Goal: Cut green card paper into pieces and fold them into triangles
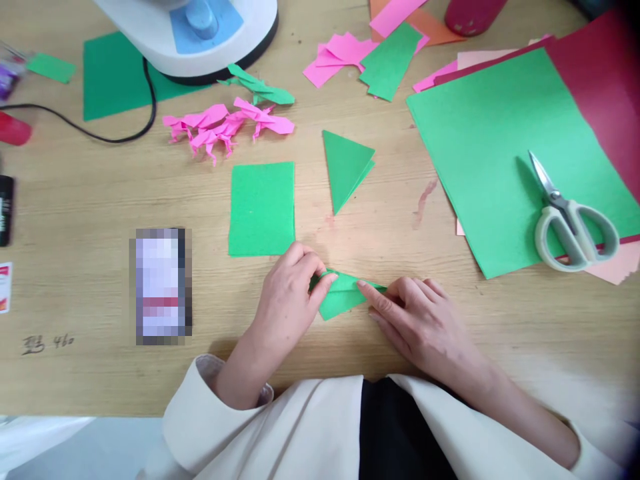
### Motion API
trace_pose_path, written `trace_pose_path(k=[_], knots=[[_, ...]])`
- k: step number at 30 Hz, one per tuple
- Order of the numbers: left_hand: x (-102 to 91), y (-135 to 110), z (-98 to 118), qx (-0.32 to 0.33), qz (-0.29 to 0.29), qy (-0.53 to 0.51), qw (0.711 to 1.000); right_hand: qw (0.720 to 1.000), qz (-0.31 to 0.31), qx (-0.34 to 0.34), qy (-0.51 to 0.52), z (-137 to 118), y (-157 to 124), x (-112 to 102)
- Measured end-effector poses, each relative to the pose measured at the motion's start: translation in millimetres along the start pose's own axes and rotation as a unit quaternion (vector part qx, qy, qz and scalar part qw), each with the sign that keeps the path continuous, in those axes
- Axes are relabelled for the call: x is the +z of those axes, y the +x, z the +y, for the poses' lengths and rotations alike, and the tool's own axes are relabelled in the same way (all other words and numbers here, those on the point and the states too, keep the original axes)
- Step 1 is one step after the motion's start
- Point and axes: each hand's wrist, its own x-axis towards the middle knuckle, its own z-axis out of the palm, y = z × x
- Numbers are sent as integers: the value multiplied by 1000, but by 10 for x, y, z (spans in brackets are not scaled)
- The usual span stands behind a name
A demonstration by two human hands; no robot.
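Observation:
A small folded green paper piece lies on the wooden table near its front edge. My left hand pinches its left end between thumb and fingers. My right hand presses its right edge down with the fingertips held together. Just behind them lie a green paper rectangle and a green folded triangle.
Scissors rest on a large green sheet at the right, over red and pink sheets. Folded pink figures and a green one lie near a white machine base. A phone lies at the left.

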Motion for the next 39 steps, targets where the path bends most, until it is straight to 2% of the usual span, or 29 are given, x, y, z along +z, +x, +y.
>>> trace_pose_path(k=[10, 20, 25, 28, 30, 34, 39], knots=[[6, -9, 7, -14, 8, -5, 1000, 1000, -9, 14, -19, -39, 49, 3], [47, -28, -3, -43, 61, -30, 997, 1000, 1, 23, -19, -60, 67, 3], [60, -187, 41, 52, 114, 14, 992, 999, 15, 21, -21, -56, 68, 12], [113, -327, 91, 138, 75, 74, 985, 999, 12, 20, -21, -51, 57, 24], [161, -401, 114, 172, 38, 102, 979, 999, 8, 22, -23, -50, 50, 30], [236, -472, 123, 167, 11, 145, 975, 999, 10, 22, -21, -47, 41, 39], [270, -491, 114, 169, 20, 181, 969, 1000, 17, 17, -16, -39, 35, 46]])
